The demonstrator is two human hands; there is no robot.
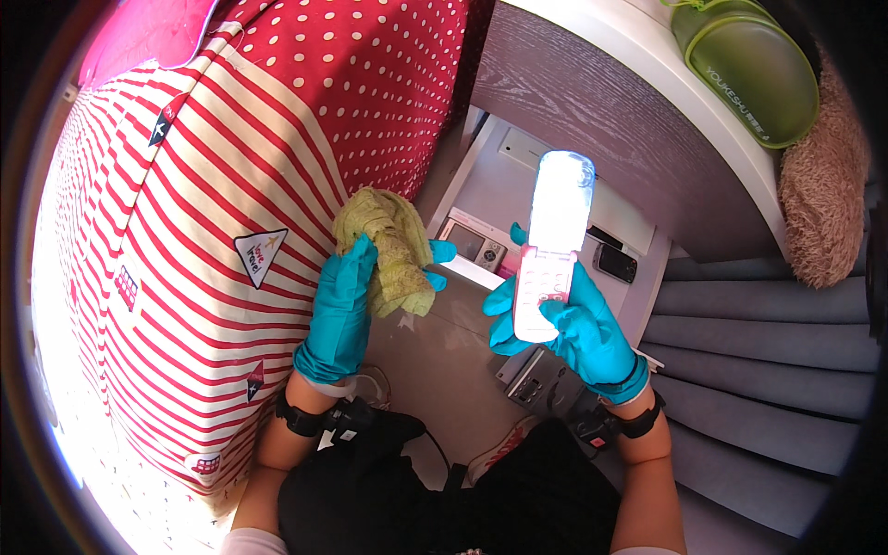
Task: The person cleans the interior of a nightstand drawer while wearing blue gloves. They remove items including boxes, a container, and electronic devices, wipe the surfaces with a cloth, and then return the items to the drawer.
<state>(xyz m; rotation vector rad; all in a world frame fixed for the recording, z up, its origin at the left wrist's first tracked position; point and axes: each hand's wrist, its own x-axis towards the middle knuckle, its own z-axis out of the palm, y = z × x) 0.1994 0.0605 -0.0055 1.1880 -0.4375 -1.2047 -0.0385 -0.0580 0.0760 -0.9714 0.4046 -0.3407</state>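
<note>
A pink flip phone (531,305) is unfolded in my right hand (590,333), my gloved thumb lying on its keypad; glare washes out its upper half. My left hand (347,298), also in a teal rubber glove, grips a crumpled yellow-green cloth (388,250) with brownish marks, to the left of the phone. Beyond both hands an open drawer (451,173) holds a camera-like device with a screen (472,246), a dark mobile phone (615,262) and pale boxes (524,147).
A bed with a red-and-white striped cover (229,333) is at the left. At the right are a green case (756,76) on a white tabletop (624,41), brown plush fabric (825,180) and ribbed grey upholstery (756,347). A grey device with buttons (534,381) lies low, near my feet.
</note>
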